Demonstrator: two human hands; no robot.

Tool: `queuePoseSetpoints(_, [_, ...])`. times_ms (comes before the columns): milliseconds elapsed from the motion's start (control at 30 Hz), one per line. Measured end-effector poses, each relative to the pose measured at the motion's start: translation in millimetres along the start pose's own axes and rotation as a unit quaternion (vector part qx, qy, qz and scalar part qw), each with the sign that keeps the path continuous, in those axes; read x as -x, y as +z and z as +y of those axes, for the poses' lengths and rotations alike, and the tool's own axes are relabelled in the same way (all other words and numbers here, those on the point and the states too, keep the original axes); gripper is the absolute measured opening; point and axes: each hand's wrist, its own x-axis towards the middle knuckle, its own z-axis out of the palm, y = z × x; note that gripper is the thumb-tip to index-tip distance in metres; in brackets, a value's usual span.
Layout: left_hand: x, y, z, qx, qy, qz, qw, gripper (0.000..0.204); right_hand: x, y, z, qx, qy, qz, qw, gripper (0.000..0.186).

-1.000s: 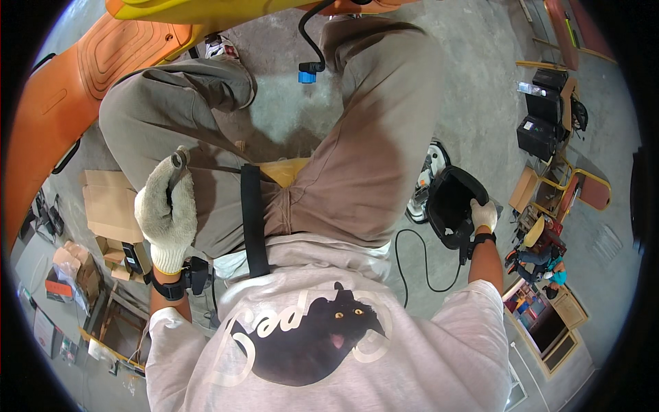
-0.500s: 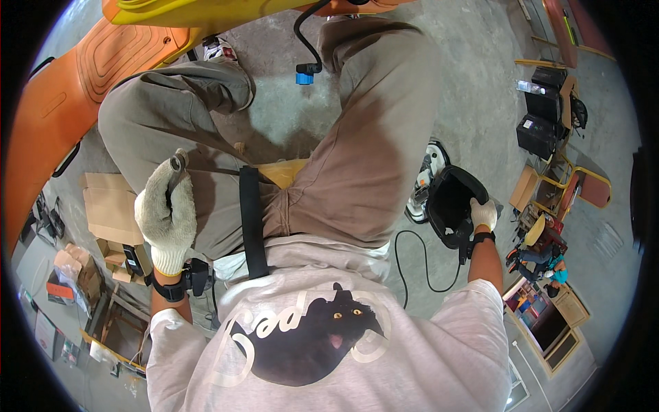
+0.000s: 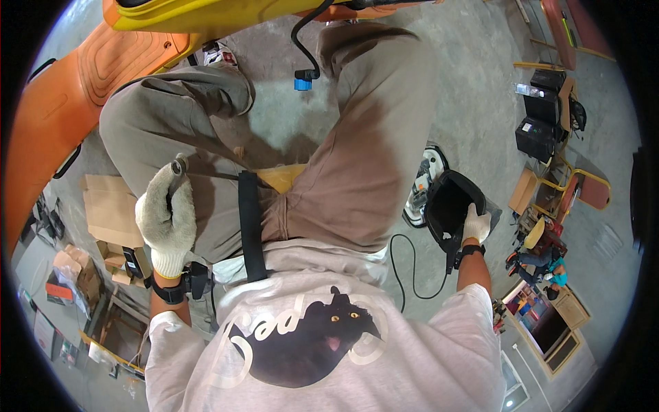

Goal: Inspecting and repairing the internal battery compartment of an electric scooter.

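Note:
My left hand (image 3: pixel 165 220), in a cream knitted glove, is closed around a grey metal tool with a ring-shaped end (image 3: pixel 179 165), above my left thigh. The rest of that tool is hidden in the glove. Over on the right, my gloved right hand (image 3: pixel 476 224) grips the near right side of an open black pouch (image 3: pixel 447 202), fingers at its mouth. Inside the pouch it is dark, with a small pale patch near the lower edge. A thin black cable (image 3: pixel 417 296) loops on the floor below it.
Orange and yellow body panels (image 3: pixel 130 58) curve across the upper left. A black cable with a blue connector (image 3: pixel 303 84) hangs between my knees. A white-and-black case (image 3: pixel 424 185) lies beside the pouch. Cardboard boxes (image 3: pixel 110 206) stand left; black boxes (image 3: pixel 539 137) and chairs stand right.
My right hand has shifted slightly left and down, its fingers further over the pouch's opening. The pouch has tilted with it, and the cable loop has shifted. My left hand has barely moved.

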Motion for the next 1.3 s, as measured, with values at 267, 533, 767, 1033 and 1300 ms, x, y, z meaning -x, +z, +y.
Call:
queuePoseSetpoints(267, [1.4,3.3,-3.9,0.015,-0.012,0.004,1.0,0.025,4.7,-0.9,18.5,-0.164,0.01,-0.038,0.986,0.058])
queuePoseSetpoints(533, [0.6,2.0,0.3,0.024,-0.027,-0.008,0.999,0.024,5.0,1.4,16.3,-0.144,0.01,-0.03,0.989,0.058])
queuePoseSetpoints(767, [0.2,5.9,-0.4,0.034,-0.016,0.008,0.999,0.025,29.9,4.9,45.9,-0.26,0.04,-0.043,0.964,0.078])
queuePoseSetpoints(1033, [-1.9,5.9,-0.4,0.036,-0.02,-0.008,0.999,0.024,51.9,21.9,68.7,-0.112,0.081,-0.043,0.989,0.073])
queuePoseSetpoints(1300, [-2.8,0.2,-0.1,0.021,-0.005,-0.037,0.999,0.023,1.5,-8.7,102.3,-0.047,0.023,-0.008,0.999,0.055])
